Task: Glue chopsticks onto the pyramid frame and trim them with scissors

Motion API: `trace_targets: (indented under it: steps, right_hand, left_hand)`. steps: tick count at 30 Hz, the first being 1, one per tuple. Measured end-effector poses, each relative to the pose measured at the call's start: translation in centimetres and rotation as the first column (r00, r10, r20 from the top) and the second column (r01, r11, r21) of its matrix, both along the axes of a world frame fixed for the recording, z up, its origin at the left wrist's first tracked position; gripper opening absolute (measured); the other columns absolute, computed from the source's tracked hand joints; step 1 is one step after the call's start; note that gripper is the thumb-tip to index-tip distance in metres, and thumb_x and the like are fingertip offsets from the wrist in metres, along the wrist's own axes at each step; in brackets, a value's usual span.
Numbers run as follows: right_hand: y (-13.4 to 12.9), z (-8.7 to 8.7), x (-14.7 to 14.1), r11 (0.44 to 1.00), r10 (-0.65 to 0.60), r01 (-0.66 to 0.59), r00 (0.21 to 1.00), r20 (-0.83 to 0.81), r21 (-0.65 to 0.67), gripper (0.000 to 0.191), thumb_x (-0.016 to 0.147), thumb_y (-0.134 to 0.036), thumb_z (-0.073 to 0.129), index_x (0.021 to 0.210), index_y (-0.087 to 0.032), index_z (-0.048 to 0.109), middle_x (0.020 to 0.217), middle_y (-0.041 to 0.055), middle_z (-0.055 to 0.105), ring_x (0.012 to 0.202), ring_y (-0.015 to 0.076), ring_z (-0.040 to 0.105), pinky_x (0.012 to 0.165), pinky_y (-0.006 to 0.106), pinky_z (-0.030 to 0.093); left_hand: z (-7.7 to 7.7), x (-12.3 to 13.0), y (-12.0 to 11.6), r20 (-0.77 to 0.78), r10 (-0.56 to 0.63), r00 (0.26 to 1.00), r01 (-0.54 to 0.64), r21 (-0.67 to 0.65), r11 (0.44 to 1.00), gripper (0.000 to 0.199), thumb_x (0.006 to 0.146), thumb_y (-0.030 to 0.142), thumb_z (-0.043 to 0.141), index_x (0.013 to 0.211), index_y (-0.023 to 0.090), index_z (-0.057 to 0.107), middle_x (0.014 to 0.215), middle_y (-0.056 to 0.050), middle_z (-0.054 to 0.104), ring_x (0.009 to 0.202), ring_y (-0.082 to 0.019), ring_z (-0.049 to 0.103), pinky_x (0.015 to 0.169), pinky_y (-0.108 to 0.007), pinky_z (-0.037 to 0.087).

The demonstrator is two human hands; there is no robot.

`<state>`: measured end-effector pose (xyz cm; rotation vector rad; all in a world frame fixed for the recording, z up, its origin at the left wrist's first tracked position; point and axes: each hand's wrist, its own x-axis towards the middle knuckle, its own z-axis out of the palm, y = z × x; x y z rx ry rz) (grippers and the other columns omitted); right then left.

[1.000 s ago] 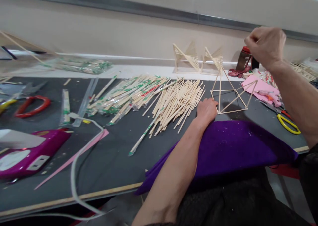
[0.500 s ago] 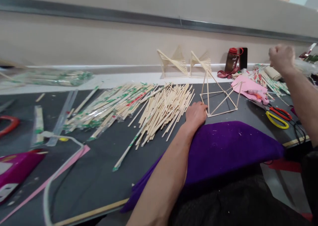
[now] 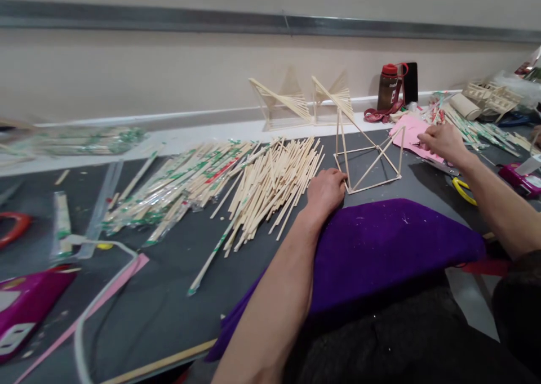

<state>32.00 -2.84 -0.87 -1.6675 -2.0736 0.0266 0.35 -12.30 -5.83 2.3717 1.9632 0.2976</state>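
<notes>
A frame of glued wooden sticks stands on the dark table, open-sided with a peak at its left. My left hand rests at its near left corner, fingers closed on the base there. Over the pink sheet, my right hand is closed in a pinch; what lies in its fingers is too small to make out. Just below that hand are yellow-handled scissors, partly hidden by my forearm. Loose wooden chopsticks lie piled left of my left hand.
Two finished-looking stick models stand against the wall. Wrapped chopsticks spread leftward. A brown bottle with a red lid is at the back. Purple cloth covers the front edge. A white cable loops at left.
My right hand has come down and left from its raised position to the pink sheet. My left hand stays at the frame's corner. The camera view has shifted slightly.
</notes>
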Motion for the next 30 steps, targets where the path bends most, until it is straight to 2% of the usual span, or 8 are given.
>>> trace_targets:
  steps: [3,7,10,12,17,23,27,30]
  right_hand:
    - [-2.3,-2.1,-0.2,0.991,0.078,-0.081,0.996,-0.034,-0.107,0.024,0.080,-0.027,0.062,0.097,-0.019,0.077,0.088,0.0060,0.075,0.080,0.0240,0.070,0.075,0.036,0.052]
    - [-4.0,-4.5,-0.8,0.935,0.249,-0.262,0.965,-0.082,-0.240,0.029,0.076,-0.034,0.069,0.102,-0.022,0.076,0.095,0.0061,0.074,0.084,0.0241,0.069,0.078,0.038,0.053]
    - [-4.1,-5.4,-1.0,0.896,0.384,-0.386,0.922,-0.051,-0.219,0.030,0.080,-0.039,0.068,0.104,-0.022,0.074,0.102,0.0088,0.070,0.090,0.0260,0.067,0.082,0.041,0.053]
    - [-3.9,-5.8,-1.1,0.887,0.428,-0.424,0.903,-0.019,-0.182,0.032,0.082,-0.045,0.067,0.105,-0.023,0.073,0.107,0.0101,0.068,0.097,0.0282,0.065,0.085,0.044,0.053]
    - [-4.1,-7.0,-1.7,0.912,0.406,-0.397,0.909,0.090,-0.100,0.039,0.083,-0.051,0.066,0.110,-0.022,0.068,0.115,0.0129,0.065,0.108,0.0336,0.062,0.094,0.050,0.051]
    - [-4.4,-7.7,-1.6,0.916,0.401,-0.399,0.901,0.163,-0.050,0.040,0.088,-0.055,0.059,0.111,-0.022,0.065,0.118,0.0139,0.064,0.109,0.0346,0.060,0.095,0.052,0.051]
    - [-4.2,-7.8,-1.4,0.905,0.423,-0.425,0.889,0.174,-0.032,0.043,0.089,-0.056,0.057,0.113,-0.021,0.065,0.119,0.0143,0.064,0.111,0.0343,0.060,0.097,0.052,0.050]
    - [-4.1,-7.7,-1.3,0.898,0.438,-0.437,0.884,0.162,-0.042,0.040,0.091,-0.054,0.055,0.112,-0.022,0.066,0.118,0.0141,0.064,0.110,0.0338,0.061,0.096,0.052,0.051]
  left_hand:
    - [0.0,-0.1,0.1,0.025,0.006,1.000,-0.006,-0.007,1.000,0.039,0.096,0.019,0.043,0.121,0.021,0.073,0.129,-0.007,0.069,0.116,-0.026,0.063,0.098,-0.037,0.052]
    - [0.3,-0.4,0.1,0.083,0.039,0.996,-0.039,0.001,0.999,0.040,0.095,0.015,0.044,0.125,0.018,0.071,0.130,-0.010,0.068,0.120,-0.025,0.061,0.103,-0.038,0.050]
    - [0.4,-0.5,0.1,0.096,0.058,0.994,-0.058,-0.003,0.998,0.039,0.095,0.015,0.044,0.123,0.018,0.072,0.128,-0.010,0.069,0.119,-0.025,0.062,0.104,-0.040,0.050]
    - [0.4,-0.5,0.1,0.087,0.054,0.995,-0.053,-0.015,0.999,0.039,0.095,0.015,0.045,0.122,0.018,0.072,0.127,-0.009,0.070,0.118,-0.026,0.062,0.103,-0.040,0.050]
    - [0.1,-0.2,0.0,0.049,0.026,0.998,-0.025,-0.017,1.000,0.037,0.096,0.016,0.046,0.122,0.017,0.072,0.126,-0.010,0.071,0.117,-0.025,0.063,0.101,-0.038,0.050]
    - [0.7,0.1,-1.9,-0.068,0.021,0.997,-0.020,0.014,1.000,0.036,0.098,0.014,0.043,0.120,0.019,0.072,0.122,-0.009,0.071,0.112,-0.024,0.063,0.093,-0.036,0.050]
    - [0.9,-1.5,-2.4,-0.174,0.087,0.981,-0.069,0.109,0.992,0.032,0.098,0.018,0.046,0.115,0.021,0.073,0.133,-0.011,0.066,0.128,-0.029,0.052,0.094,-0.042,0.045]
    - [0.7,-3.2,-1.7,-0.230,0.139,0.963,-0.121,0.088,0.989,0.032,0.100,0.024,0.043,0.113,0.021,0.072,0.132,-0.012,0.065,0.130,-0.031,0.048,0.095,-0.045,0.042]
